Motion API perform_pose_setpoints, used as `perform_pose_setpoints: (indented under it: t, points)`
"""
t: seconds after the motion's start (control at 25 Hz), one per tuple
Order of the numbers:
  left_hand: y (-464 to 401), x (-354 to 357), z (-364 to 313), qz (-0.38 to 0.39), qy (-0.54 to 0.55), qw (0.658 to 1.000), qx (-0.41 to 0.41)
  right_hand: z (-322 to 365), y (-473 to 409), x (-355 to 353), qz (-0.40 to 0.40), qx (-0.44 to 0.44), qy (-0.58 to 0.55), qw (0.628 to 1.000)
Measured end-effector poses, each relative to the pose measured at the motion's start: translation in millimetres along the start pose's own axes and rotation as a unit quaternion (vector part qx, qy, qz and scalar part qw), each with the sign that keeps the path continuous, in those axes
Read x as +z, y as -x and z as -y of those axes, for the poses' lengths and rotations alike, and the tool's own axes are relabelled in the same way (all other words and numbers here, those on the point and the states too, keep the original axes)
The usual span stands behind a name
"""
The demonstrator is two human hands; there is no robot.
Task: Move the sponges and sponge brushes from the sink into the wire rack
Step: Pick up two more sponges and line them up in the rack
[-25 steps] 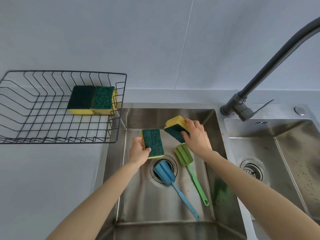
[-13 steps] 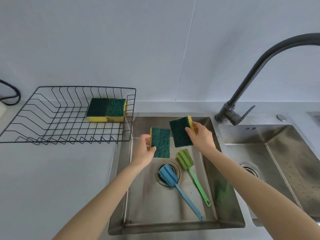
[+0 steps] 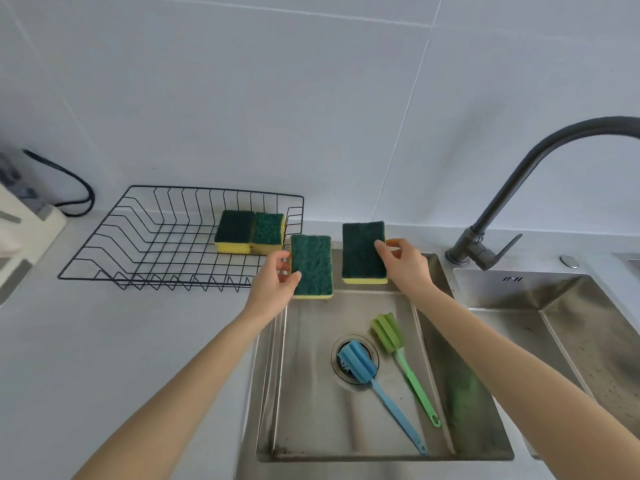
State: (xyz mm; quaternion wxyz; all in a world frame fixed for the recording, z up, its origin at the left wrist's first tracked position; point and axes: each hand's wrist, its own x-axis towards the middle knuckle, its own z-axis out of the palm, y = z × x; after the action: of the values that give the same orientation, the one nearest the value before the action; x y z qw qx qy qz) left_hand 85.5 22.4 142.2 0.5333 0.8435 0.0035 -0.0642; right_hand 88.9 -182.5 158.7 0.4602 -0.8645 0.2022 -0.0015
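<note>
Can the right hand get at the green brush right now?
Probably not yet: the right hand is full, gripping a sponge. The green brush lies uncovered in the sink just below it, so once emptied, the way looks free.

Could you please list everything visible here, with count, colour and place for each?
Sponges in rack: two, green on yellow, side by side at its right end.
Held sponges: two, green on yellow, one per hand, above the sink's far edge.
Sponge brushes: two, blue on the drain, green to its right.
Wire rack: one, black, on the counter left of the sink.
Sink: steel, centre.
Tap: one, dark, right.
Hands: left hand, right hand, each gripping a sponge.
</note>
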Motion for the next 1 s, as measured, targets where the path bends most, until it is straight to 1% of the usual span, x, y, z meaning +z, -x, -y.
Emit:
perform_pose_setpoints:
  t: [0.28,0.48,0.76,1.0]
  points:
    - [-11.0,-66.0,25.1,-0.055,0.011,0.998,-0.010,45.1,2.3,50.2,0.034,-0.002,-0.008,0.999]
    - [-26.2,-118.2,43.5,-0.090,0.018,0.995,-0.027,81.4,-7.4,89.0,0.051,-0.022,-0.005,0.998]
    - [-56.4,-178.3,66.4,-0.135,0.040,0.988,-0.060,118.8,-28.0,146.1,0.111,-0.026,0.043,0.993]
    - [-83.4,-211.5,87.3,-0.158,0.059,0.982,-0.090,140.7,-48.0,203.4,0.146,-0.048,0.088,0.984]
